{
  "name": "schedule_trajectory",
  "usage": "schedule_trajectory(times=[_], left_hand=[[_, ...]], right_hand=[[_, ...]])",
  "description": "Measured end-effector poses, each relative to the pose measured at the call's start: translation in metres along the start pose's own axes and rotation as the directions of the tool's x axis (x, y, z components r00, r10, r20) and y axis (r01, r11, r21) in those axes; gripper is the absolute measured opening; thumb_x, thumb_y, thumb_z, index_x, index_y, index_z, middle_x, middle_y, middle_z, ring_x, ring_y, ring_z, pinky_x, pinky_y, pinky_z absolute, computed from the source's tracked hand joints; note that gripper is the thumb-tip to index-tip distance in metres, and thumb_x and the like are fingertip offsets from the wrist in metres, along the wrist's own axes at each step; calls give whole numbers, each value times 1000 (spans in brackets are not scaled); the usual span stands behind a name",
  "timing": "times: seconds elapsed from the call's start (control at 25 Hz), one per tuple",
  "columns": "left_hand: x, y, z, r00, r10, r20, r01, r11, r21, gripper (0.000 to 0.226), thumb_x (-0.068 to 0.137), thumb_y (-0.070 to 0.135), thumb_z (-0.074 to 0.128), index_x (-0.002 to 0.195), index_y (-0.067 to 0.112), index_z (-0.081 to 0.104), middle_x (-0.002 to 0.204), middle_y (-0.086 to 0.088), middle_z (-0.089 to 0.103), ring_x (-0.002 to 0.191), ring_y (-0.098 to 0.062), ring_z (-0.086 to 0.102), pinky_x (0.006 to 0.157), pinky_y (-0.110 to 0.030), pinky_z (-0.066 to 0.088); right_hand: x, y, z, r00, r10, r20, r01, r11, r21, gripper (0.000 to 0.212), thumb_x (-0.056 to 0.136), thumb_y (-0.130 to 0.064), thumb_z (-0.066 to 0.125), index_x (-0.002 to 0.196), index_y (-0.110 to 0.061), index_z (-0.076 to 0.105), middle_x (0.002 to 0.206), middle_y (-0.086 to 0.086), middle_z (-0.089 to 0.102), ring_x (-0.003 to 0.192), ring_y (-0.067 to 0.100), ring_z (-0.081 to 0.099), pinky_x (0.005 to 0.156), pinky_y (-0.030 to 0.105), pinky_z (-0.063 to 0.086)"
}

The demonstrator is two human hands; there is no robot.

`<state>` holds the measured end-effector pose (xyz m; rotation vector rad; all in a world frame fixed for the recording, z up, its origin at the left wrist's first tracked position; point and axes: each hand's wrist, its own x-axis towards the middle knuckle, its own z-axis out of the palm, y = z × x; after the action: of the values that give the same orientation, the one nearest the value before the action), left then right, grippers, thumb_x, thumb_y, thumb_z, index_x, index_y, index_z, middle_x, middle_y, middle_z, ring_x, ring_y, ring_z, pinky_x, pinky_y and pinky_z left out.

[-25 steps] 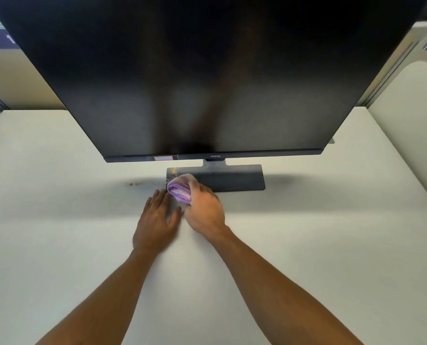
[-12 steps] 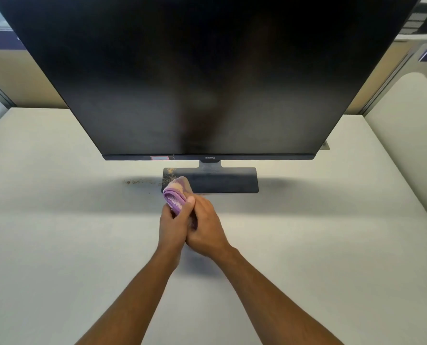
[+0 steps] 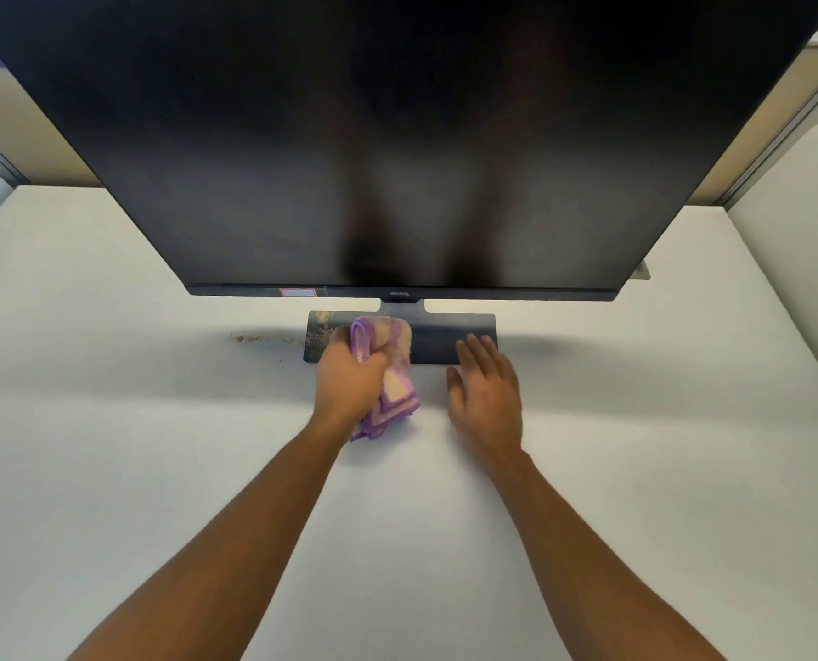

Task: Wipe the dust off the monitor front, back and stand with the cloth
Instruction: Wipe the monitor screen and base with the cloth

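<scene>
Gripping cloth [image 3: 388,369], left hand [image 3: 349,379] curled.

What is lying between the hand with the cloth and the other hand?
In the head view, only bare desk and bare stand base lie between the left hand, gripping the cloth, and the flat right hand.

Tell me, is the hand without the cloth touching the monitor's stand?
Touching. In the head view the right hand lies flat on the desk with straight fingertips overlapping the near edge of the stand base, no gap showing.
</scene>
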<state>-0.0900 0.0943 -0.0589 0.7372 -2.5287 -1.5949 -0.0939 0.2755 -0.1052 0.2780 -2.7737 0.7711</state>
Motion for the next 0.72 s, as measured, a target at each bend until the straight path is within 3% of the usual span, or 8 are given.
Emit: schedule_trajectory(times=[0.08,0.16,0.24,0.32,0.56,0.64,0.72], left_hand=[[13,2,14,999,39,-3,-39,998,58,23,90,49,61,102,32,51,91,9,60,83,-11,59,73,-19,43],[27,1,21,998,53,-34,-46,984,170,36,90,51,58,110,22,53,100,0,58,88,-16,56,81,-24,39],[40,-1,20,990,76,-116,-35,948,318,42,91,51,56,113,16,54,103,-2,56,85,-15,53,77,-25,38],[49,-4,11,980,94,-178,-24,932,361,37,92,44,56,112,12,55,106,-6,57,84,-16,51,75,-27,39],[65,-14,-45,909,-62,-413,201,931,304,30,93,30,57,113,8,51,113,-15,54,97,-36,56,84,-43,43],[65,-15,-64,862,-177,-474,288,942,171,33,92,30,59,116,9,50,115,-14,55,100,-37,58,87,-43,45],[62,-14,-68,874,-240,-422,252,967,-27,33,91,36,62,112,12,53,108,-10,61,94,-30,62,82,-36,48]], right_hand=[[1,10,6,995,27,91,-23,999,-43,48,102,-36,42,143,-11,47,150,5,43,145,22,29,121,35,13],[-1,13,12,988,11,152,2,996,-88,53,103,-43,32,146,-14,43,154,2,38,147,18,23,122,33,6],[1,15,15,988,4,155,12,994,-104,54,103,-44,32,145,-13,44,154,2,38,147,18,23,122,35,7],[2,14,14,991,6,133,9,994,-106,53,102,-43,35,144,-12,45,153,3,40,146,18,26,122,35,9],[0,13,12,984,38,174,-20,995,-101,56,102,-46,32,149,-15,36,157,-2,31,149,14,16,122,29,0],[1,12,12,984,41,173,-24,995,-100,57,102,-46,33,149,-15,35,157,-2,30,149,14,15,122,30,0],[0,12,12,985,39,166,-20,994,-111,57,102,-46,33,148,-14,37,156,-1,32,148,15,17,122,30,1]])
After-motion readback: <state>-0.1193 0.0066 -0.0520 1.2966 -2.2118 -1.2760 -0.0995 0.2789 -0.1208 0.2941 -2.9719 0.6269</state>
